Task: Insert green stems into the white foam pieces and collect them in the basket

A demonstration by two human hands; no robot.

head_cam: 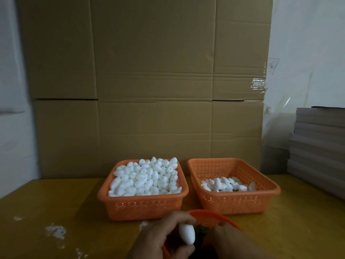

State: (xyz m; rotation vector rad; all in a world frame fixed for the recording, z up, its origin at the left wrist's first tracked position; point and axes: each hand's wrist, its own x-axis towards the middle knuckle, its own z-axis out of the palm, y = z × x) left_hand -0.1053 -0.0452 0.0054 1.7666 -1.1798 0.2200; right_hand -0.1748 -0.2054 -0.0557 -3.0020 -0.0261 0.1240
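At the bottom of the view my left hand grips a white egg-shaped foam piece. My right hand reaches down into a small round orange basket holding green stems; its fingertips are hidden among them. Behind, the left orange basket is heaped with plain white foam pieces. The right orange basket holds a smaller pile of foam pieces with bits of green showing between them.
The baskets stand on a yellow-brown table with white scuffs at the left. A wall of cardboard boxes rises behind. A stack of grey boards sits at the right edge.
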